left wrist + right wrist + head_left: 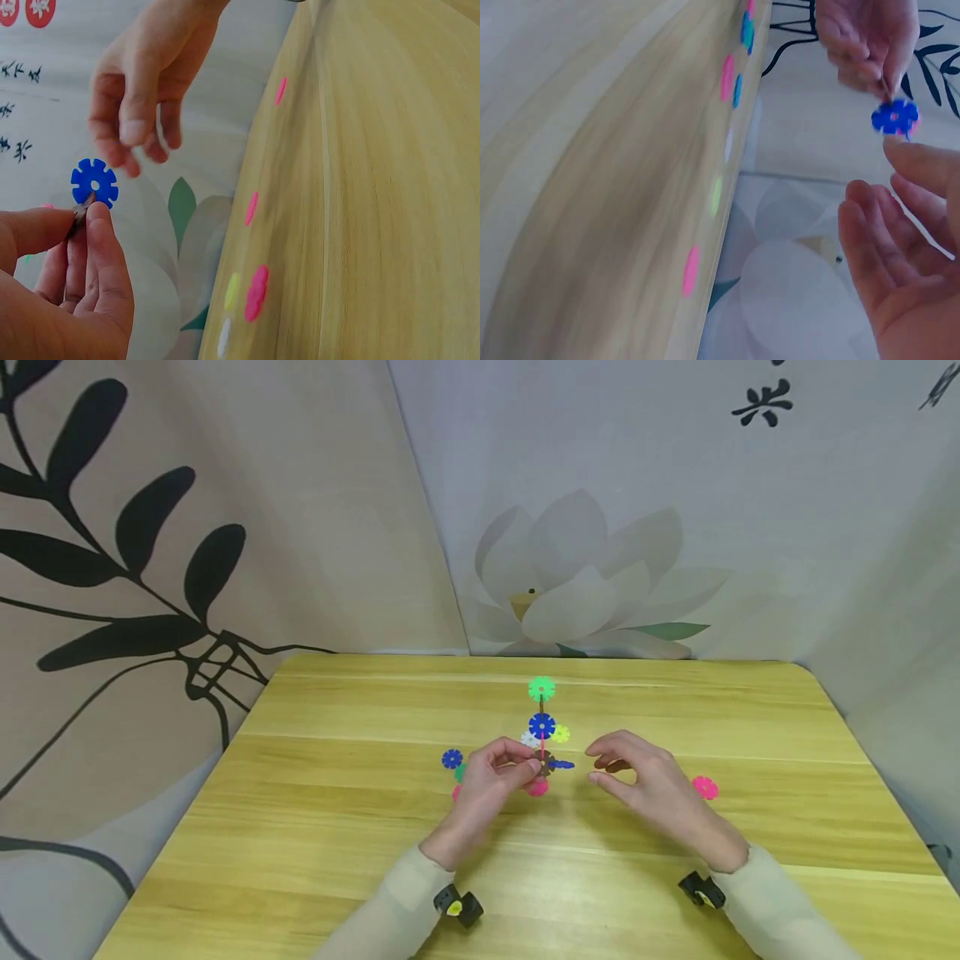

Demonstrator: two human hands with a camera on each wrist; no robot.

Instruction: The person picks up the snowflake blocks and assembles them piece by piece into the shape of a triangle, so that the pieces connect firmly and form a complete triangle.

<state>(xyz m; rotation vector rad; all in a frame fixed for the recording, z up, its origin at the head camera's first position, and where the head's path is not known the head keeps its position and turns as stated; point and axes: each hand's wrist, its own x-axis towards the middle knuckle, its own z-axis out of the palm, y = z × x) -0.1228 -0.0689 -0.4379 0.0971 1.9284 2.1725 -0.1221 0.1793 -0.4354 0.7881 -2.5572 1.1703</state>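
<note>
My left hand [487,781] pinches a brown notched disc [547,763] between thumb and fingers, raised above the table. Slotted into it is a blue notched disc [95,182], which sticks out towards the right in the head view. A line of more discs reaches away from the brown one: a pink disc seen edge-on [543,745], another blue disc [542,726] and a green disc [542,688] at the far end. My right hand [652,785] hovers to the right of these discs, its fingers loosely bent, holding nothing and apart from the blue disc.
Loose notched discs lie on the wooden table [315,827]. A pink disc [705,787] is beyond my right wrist. White [529,739] and yellow [561,733] discs lie behind the joined pieces. At the left, my hand partly covers several more beside a blue disc [452,758].
</note>
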